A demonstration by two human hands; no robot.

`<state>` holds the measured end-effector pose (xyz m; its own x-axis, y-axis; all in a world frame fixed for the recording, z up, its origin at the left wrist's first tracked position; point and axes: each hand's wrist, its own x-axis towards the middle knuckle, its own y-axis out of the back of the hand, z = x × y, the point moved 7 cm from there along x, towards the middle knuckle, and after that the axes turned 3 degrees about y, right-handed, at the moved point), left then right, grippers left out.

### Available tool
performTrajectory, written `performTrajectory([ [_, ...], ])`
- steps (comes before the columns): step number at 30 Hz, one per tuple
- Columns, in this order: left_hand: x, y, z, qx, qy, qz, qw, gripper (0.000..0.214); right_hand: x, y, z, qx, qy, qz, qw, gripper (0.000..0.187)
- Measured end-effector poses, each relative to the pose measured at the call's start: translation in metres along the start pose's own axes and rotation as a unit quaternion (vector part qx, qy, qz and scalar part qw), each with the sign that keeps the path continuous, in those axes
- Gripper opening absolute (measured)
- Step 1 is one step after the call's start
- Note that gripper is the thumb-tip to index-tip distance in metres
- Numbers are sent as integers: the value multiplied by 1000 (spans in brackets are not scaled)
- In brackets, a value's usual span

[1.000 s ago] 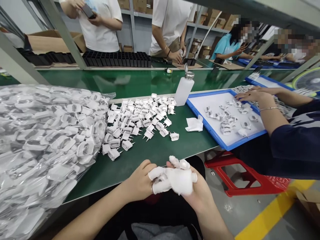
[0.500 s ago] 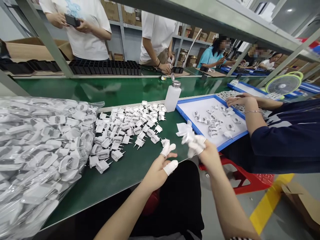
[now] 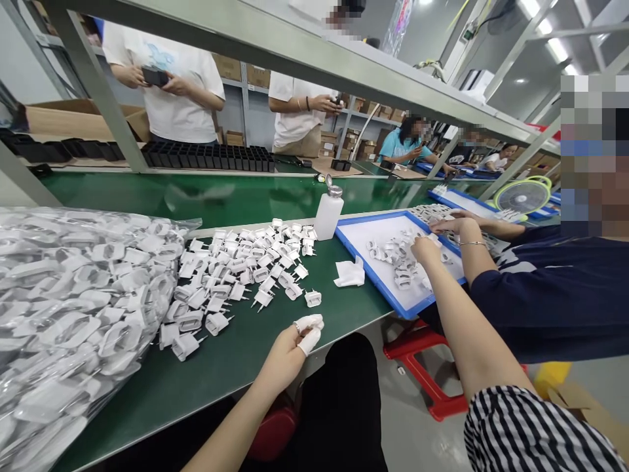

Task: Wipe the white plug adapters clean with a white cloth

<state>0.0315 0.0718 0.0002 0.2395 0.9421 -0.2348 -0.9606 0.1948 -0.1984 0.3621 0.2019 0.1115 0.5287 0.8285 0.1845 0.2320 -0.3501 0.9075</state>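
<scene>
My left hand rests at the near edge of the green table. Its fingers are curled, with white finger cots on the thumb and forefinger, and nothing shows in them. Just beyond it lies the pile of white plug adapters; the nearest one lies apart from the hand. My right hand is stretched out over the blue-rimmed white tray, among the small white parts lying in it. Its fingers point away from me and are hidden.
A big clear bag of white adapters fills the left of the table. A folded white cloth and a white dispenser bottle sit beside the tray. A co-worker's hand works at the tray's far corner. A red stool stands below.
My hands have parted. The right hand moved from in front of me out to the blue tray. The left hand sank to the table edge. The view tilted upward.
</scene>
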Motion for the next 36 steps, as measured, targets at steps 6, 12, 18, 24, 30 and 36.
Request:
performTrajectory([
  [6,-1,9,14,41,-52,19,998,26,-26,20,-23,30,39,-15,999,25],
  [12,11,1,39,9,-87,7,996,48,-124,-1,-79,175,160,-217,947,46],
  [18,14,-21,39,-84,-22,-171,981,42,-190,-24,-122,383,179,-372,826,33],
  [24,-4,-6,18,-163,86,-140,973,37,-181,-51,-122,355,167,-328,859,32],
  [30,-5,4,4,-241,106,-42,964,21,-209,-21,-122,237,388,2,891,18],
  [36,-13,5,10,-311,65,-50,947,23,-279,-25,-125,130,585,14,800,15],
])
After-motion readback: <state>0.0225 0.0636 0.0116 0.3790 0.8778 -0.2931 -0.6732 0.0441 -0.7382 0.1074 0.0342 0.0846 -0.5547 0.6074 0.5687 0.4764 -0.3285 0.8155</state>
